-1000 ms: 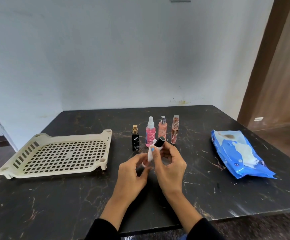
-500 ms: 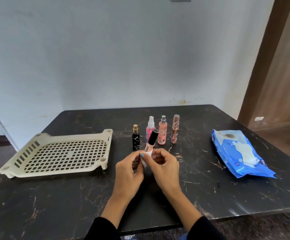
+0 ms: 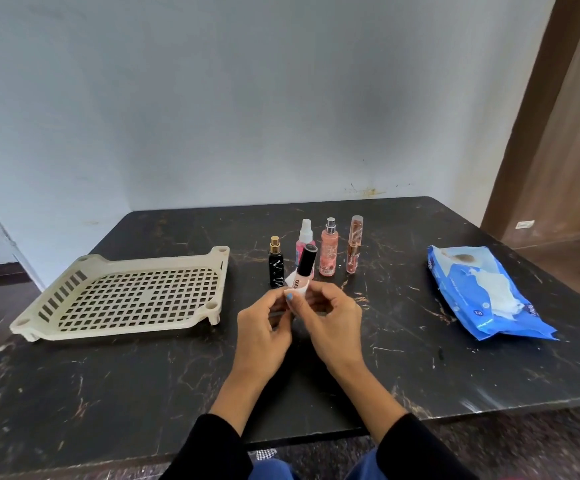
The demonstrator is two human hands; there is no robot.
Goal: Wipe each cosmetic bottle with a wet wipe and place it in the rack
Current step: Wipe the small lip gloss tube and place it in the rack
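both hands meet over the bench (image 3: pixel 108 393) centre. left hand (image 3: pixel 264 327) and right hand (image 3: pixel 330 320) pinch a white wet wipe (image 3: pixel 297 293) round the base of a black-capped pale pink tube (image 3: pixel 301 273), tilted, cap up. four bottles (image 3: pixel 328 251) stand just behind. cream rack (image 3: pixel 122 296) left; blue wipes pack (image 3: pixel 482 296) right.

Soft even daylight, faint shadows, mild glare on table (image 3: pixel 420 358); wide-angle bending at edges.
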